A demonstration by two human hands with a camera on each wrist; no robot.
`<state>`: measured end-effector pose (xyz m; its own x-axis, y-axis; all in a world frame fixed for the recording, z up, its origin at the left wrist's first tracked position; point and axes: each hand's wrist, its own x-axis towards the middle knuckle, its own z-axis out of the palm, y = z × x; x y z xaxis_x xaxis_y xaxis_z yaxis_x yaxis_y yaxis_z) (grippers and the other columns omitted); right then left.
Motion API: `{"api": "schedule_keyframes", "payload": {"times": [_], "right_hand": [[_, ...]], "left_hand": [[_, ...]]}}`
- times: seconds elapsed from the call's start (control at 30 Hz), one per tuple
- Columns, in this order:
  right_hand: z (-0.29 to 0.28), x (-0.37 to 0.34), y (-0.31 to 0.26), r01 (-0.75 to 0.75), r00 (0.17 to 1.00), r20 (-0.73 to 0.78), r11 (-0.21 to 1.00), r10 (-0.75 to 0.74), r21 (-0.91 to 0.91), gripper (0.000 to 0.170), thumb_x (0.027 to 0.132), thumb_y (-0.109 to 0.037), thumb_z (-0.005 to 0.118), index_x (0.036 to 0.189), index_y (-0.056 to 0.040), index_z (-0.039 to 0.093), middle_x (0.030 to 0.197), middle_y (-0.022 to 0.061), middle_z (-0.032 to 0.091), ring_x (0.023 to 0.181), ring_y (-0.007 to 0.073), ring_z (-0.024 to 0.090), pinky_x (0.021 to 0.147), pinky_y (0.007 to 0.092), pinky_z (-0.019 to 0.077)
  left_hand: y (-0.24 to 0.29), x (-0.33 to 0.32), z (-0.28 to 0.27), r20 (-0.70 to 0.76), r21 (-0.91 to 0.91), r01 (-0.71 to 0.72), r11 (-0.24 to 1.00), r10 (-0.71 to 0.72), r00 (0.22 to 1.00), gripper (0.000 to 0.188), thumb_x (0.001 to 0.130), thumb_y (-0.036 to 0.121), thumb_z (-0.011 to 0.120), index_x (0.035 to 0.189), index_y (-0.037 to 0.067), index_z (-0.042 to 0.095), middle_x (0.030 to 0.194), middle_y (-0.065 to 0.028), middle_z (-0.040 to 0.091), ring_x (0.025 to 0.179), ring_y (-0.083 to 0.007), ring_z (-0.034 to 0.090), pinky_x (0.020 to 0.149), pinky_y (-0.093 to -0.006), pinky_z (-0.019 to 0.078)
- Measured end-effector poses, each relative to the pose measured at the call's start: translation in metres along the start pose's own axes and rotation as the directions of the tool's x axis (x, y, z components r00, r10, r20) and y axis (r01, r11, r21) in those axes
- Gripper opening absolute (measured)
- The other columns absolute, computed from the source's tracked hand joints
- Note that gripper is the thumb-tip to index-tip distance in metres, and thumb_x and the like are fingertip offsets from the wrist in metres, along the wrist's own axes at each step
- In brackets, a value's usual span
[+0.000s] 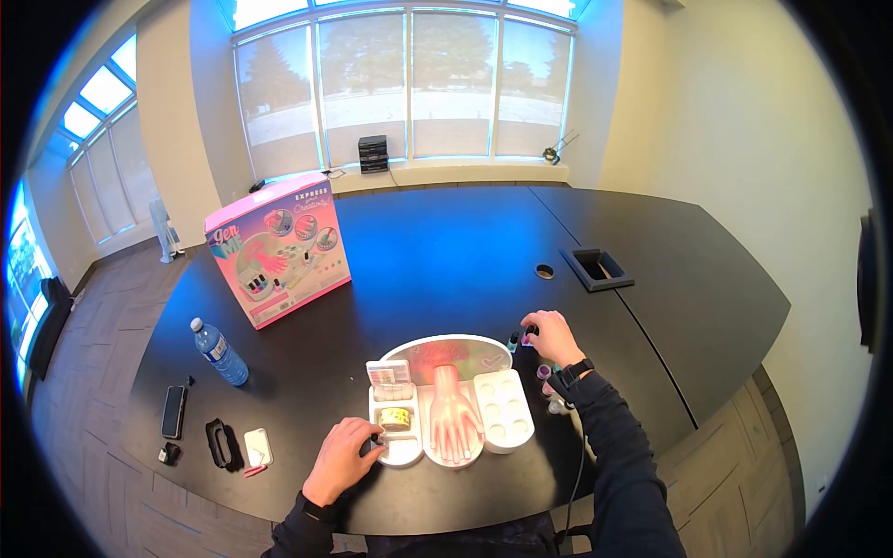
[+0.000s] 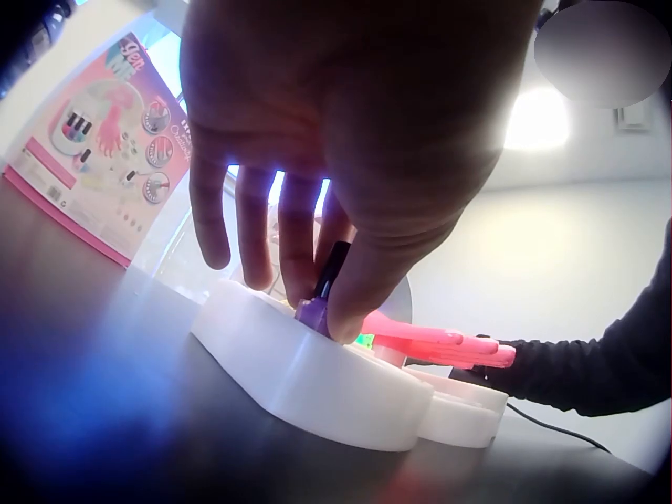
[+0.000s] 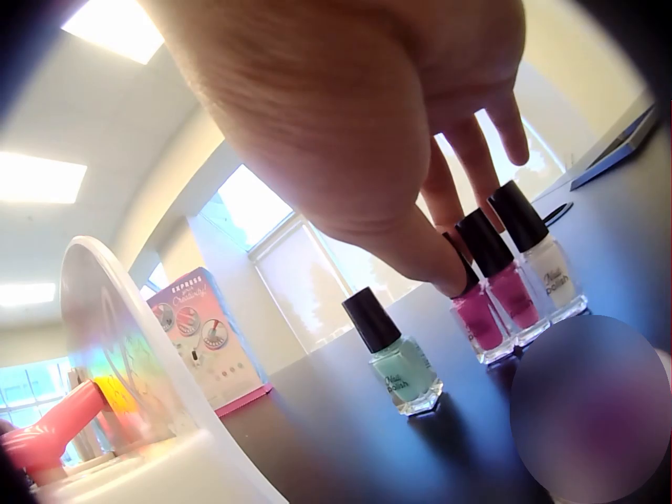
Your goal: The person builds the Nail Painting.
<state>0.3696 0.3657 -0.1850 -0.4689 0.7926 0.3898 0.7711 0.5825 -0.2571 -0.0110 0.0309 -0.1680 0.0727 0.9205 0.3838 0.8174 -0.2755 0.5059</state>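
My left hand [image 1: 342,460] is at the left tray of a white toy manicure stand [image 2: 305,383]. Between thumb and fingers it pinches a purple nail polish bottle [image 2: 313,312] with a black cap, low at the tray's rim. A pink model hand [image 1: 453,414] lies palm down in the stand's middle. Beyond the stand's right side, my right hand [image 1: 555,337] pinches the black cap of a magenta nail polish bottle [image 3: 481,328] standing on the table. Beside that are another magenta bottle [image 3: 515,294] and a cream bottle [image 3: 551,271]; a mint green bottle [image 3: 405,374] stands nearer the stand.
More small bottles [image 1: 544,372] stand by my right wrist. The tray has a yellow patterned roll [image 1: 395,418]. A pink box [image 1: 279,251], a water bottle [image 1: 221,353] and a phone [image 1: 174,411] are on the left. A square table socket [image 1: 595,270] lies far right.
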Motion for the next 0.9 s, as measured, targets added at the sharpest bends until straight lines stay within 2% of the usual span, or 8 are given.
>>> {"api": "schedule_keyframes", "payload": {"times": [0.03,0.07,0.13,0.23,0.43,0.9], "right_hand": [[-0.003,0.000,-0.004,-0.011,1.000,0.016,1.000,0.011,0.002,0.027,0.085,-0.006,0.078,0.112,-0.0094,0.079,0.105,0.0114,0.076,0.108,0.0355,0.071,0.113,0.0547,0.0488],[-0.006,-0.001,-0.007,-0.010,1.000,0.016,1.000,0.010,0.002,0.027,0.085,-0.006,0.078,0.112,-0.0094,0.079,0.105,0.0114,0.076,0.108,0.0355,0.071,0.113,0.0547,0.0488],[-0.011,-0.003,-0.014,-0.027,0.999,-0.027,1.000,0.026,-0.007,0.026,0.086,-0.002,0.074,0.111,-0.0101,0.078,0.105,0.0105,0.074,0.113,0.0361,0.068,0.123,0.0595,0.0393],[-0.018,-0.003,-0.019,-0.001,0.997,-0.083,1.000,-0.001,-0.017,0.023,0.088,-0.005,0.076,0.110,-0.0110,0.078,0.106,0.0077,0.074,0.112,0.0332,0.069,0.128,0.0622,0.0337],[-0.041,-0.009,-0.036,0.054,0.989,-0.141,0.998,-0.049,0.030,0.025,0.089,-0.002,0.074,0.112,-0.0109,0.077,0.107,0.0078,0.073,0.119,0.0333,0.066,0.130,0.0603,0.0312],[-0.086,-0.027,-0.072,0.178,0.956,-0.244,0.983,-0.162,0.048,0.023,0.091,-0.008,0.078,0.113,-0.0119,0.076,0.112,0.0056,0.074,0.122,0.0280,0.068,0.130,0.0609,0.0317]], "left_hand": [[0.000,0.000,0.000,-0.003,0.002,-0.002,1.000,0.002,1.000,0.030,0.084,0.009,0.088,0.110,0.003,0.074,0.110,-0.0123,0.075,0.111,-0.0355,0.069,0.098,-0.0448,0.0560],[0.001,0.000,0.000,-0.006,0.003,-0.003,1.000,0.003,1.000,0.030,0.084,0.009,0.088,0.110,0.003,0.074,0.110,-0.0124,0.075,0.111,-0.0356,0.069,0.098,-0.0450,0.0559],[0.001,0.000,0.000,-0.005,0.006,-0.003,1.000,0.004,1.000,0.031,0.084,0.009,0.088,0.110,0.003,0.073,0.110,-0.0125,0.075,0.111,-0.0357,0.068,0.098,-0.0450,0.0559],[0.001,0.000,0.001,-0.003,0.014,-0.002,1.000,0.003,1.000,0.031,0.084,0.009,0.088,0.111,0.003,0.073,0.110,-0.0126,0.075,0.111,-0.0360,0.068,0.098,-0.0451,0.0559],[0.001,0.000,0.002,-0.003,0.025,-0.001,1.000,0.001,1.000,0.031,0.084,0.008,0.087,0.111,0.003,0.073,0.110,-0.0124,0.074,0.111,-0.0364,0.068,0.097,-0.0454,0.0557],[0.000,0.000,0.004,0.008,0.039,-0.001,0.999,0.001,1.000,0.031,0.084,0.010,0.088,0.110,0.003,0.074,0.110,-0.0118,0.074,0.112,-0.0359,0.067,0.097,-0.0458,0.0554]]}}
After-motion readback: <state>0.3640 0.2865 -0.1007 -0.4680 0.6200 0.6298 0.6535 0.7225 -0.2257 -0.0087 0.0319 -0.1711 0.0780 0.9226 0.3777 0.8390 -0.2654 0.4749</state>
